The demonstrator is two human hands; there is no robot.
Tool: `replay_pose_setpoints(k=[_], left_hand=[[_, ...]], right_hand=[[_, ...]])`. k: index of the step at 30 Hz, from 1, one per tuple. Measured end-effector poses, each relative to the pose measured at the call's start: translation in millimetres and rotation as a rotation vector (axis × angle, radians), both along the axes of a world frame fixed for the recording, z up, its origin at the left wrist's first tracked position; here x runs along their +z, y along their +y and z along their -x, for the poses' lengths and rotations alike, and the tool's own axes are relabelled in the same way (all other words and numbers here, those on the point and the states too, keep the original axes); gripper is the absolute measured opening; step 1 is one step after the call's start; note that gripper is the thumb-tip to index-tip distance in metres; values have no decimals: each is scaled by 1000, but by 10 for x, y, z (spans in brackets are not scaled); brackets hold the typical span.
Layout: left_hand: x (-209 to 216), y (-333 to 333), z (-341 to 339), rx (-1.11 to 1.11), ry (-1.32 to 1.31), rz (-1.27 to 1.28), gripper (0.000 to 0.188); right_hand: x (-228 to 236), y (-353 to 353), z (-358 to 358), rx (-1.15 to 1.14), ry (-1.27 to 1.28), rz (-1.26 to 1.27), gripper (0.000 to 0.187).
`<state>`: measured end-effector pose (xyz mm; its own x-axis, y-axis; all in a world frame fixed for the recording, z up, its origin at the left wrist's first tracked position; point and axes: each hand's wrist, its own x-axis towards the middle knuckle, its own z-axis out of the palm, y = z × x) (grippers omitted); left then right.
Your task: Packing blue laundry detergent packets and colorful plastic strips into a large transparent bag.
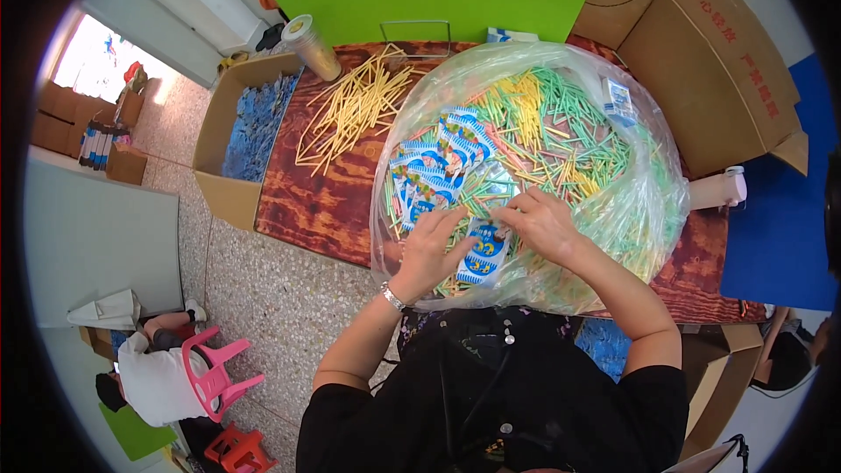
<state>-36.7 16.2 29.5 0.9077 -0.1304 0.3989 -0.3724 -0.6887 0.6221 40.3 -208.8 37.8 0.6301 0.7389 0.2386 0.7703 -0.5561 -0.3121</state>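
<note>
While both hands meet over the near side of the clear bag point(644, 232), a blue-and-white packet point(484, 254) lies between them, on the coloured sticks point(565, 92). Left hand point(427, 250): thumb and forefinger spread apart with a gap between, thumb tip at the packet's left edge; probably placed to steady it. Right hand point(543, 226): fingers bent, tips at the packet's upper end; cannot tell whether they pinch it or merely rest there.

More packets point(438, 166) lie overlapped just beyond the left hand, on the left part of the bag, presumably for easy reach. The bag is spread wide over the table point(289, 210), its folds heaped to the right; this seems to leave the sticks exposed while holding them together.

Loose yellow sticks point(350, 109) form a separate pile, left of the bag, perhaps to keep that colour apart. Left box point(219, 193) stands at the table's left end and contains blue wrappers point(254, 131), likely positioned within arm's reach. Jar point(311, 48) leans near its far corner. Bottle point(720, 189) lies right of the bag, seemingly out of the hands' way.
</note>
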Motion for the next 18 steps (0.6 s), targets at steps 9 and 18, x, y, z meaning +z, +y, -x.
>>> replay_pose_setpoints(k=[9, 18], left_hand=[[-44, -229, -294, -113, 553, 457, 18], [-77, -239, -438, 92, 404, 434, 34]], right_hand=[[434, -45, -86, -69, 434, -360, 15], [-163, -352, -1231, -369, 530, -237, 25]])
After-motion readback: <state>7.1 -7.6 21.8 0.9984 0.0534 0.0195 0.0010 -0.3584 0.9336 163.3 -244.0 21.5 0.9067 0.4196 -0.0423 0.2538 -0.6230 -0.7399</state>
